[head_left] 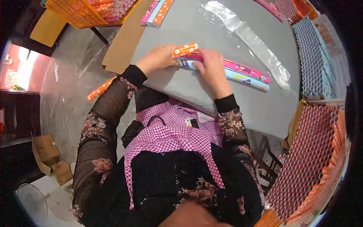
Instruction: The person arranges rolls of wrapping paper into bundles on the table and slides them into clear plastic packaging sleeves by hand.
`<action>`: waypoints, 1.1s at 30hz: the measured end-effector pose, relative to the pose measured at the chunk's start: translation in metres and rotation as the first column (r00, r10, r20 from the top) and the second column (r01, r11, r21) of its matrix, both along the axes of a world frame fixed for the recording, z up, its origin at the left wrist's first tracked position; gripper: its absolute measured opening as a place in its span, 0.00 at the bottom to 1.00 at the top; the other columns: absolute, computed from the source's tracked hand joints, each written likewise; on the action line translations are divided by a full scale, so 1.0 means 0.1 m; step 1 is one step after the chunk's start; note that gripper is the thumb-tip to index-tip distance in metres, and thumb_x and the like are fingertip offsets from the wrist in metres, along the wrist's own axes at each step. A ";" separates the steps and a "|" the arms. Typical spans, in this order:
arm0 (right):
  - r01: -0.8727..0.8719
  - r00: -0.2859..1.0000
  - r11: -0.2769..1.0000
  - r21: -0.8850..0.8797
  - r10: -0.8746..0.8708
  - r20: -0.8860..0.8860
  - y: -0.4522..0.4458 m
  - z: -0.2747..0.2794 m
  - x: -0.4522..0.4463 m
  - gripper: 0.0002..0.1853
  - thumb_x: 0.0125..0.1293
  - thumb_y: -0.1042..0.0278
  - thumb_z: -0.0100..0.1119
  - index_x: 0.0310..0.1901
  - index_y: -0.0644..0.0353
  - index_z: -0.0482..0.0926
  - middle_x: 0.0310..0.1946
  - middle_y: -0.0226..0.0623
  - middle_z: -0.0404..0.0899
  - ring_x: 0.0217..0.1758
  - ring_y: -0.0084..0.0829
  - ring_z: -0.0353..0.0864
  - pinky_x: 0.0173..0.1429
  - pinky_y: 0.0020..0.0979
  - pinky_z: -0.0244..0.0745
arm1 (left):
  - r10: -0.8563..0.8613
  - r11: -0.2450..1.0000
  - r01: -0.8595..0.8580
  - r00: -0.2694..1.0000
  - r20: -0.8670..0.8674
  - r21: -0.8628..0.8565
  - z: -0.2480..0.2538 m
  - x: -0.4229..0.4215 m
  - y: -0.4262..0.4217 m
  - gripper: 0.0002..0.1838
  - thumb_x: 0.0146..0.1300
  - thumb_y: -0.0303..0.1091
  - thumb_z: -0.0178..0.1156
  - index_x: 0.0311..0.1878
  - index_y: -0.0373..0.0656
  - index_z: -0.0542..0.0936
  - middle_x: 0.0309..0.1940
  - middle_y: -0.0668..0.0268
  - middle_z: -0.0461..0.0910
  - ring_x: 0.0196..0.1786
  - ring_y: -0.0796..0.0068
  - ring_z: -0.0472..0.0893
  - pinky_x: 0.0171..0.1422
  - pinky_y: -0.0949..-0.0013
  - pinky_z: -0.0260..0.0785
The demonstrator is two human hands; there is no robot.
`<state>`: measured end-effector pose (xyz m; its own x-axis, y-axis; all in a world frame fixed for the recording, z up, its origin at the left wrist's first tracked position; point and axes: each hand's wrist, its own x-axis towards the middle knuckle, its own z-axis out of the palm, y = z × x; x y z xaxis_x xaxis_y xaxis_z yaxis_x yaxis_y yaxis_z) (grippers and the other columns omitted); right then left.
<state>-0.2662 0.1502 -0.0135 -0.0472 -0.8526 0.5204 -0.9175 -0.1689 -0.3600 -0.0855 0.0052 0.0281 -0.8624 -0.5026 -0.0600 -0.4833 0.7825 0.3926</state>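
Gripping an orange patterned roll point(186, 49), the person's left hand point(160, 58) is curled around it in the head view, one end jutting past the fingers toward the right hand point(212, 68). That hand is closed over a pink roll point(244, 69) and a light-blue roll point(247, 78), its thumb on the light-blue one; both lie side by side on the grey tabletop point(264, 109). Near them lies a clear plastic sleeve point(257, 45), and three patterned rolls point(155, 13) lie farther across. Along the right side are stacked light-blue rolls point(309, 56) and stacked reddish rolls point(302, 159). An orange plastic basket point(62, 13) stands at upper left.
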 end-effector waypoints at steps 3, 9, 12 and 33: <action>0.077 0.997 0.992 -0.102 -0.077 0.003 0.00 0.24 -0.07 0.28 0.58 0.61 0.68 0.58 0.62 0.73 0.54 0.45 0.78 0.59 0.47 0.75 0.64 0.45 0.67 | -0.010 1.000 0.010 1.000 0.011 -0.028 0.03 -0.01 0.03 0.21 0.55 0.39 0.70 0.48 0.40 0.77 0.40 0.50 0.84 0.48 0.46 0.82 0.50 0.51 0.74; -0.273 0.902 0.962 0.001 0.256 -0.346 -0.37 0.33 0.06 0.25 0.60 0.64 0.64 0.59 0.59 0.73 0.52 0.42 0.78 0.57 0.42 0.76 0.64 0.44 0.68 | -0.021 0.993 0.006 0.992 -0.128 -0.117 -0.05 0.08 0.04 0.21 0.54 0.38 0.71 0.48 0.40 0.77 0.41 0.50 0.84 0.48 0.47 0.82 0.51 0.50 0.74; -0.249 0.892 0.954 0.165 0.293 -0.344 -0.50 0.25 0.00 0.21 0.61 0.67 0.61 0.55 0.59 0.74 0.49 0.40 0.79 0.56 0.40 0.77 0.63 0.42 0.67 | -0.011 0.989 -0.005 0.994 -0.110 -0.147 0.03 0.04 0.09 0.21 0.54 0.39 0.71 0.47 0.40 0.77 0.41 0.51 0.84 0.48 0.47 0.82 0.51 0.50 0.74; 0.024 0.979 0.859 0.512 0.084 -0.187 0.92 0.39 -1.49 0.16 0.68 0.63 0.59 0.55 0.56 0.76 0.48 0.41 0.81 0.56 0.42 0.77 0.66 0.46 0.63 | -0.057 0.987 0.066 0.996 0.063 -0.150 -0.17 0.02 0.04 0.19 0.56 0.39 0.67 0.47 0.41 0.76 0.43 0.51 0.83 0.48 0.48 0.82 0.51 0.50 0.75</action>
<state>-0.4152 0.2419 0.0258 0.0390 -0.9992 0.0087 -0.9755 -0.0399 -0.2166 -0.0840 0.0090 0.0109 -0.8891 -0.4561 -0.0379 -0.4512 0.8596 0.2398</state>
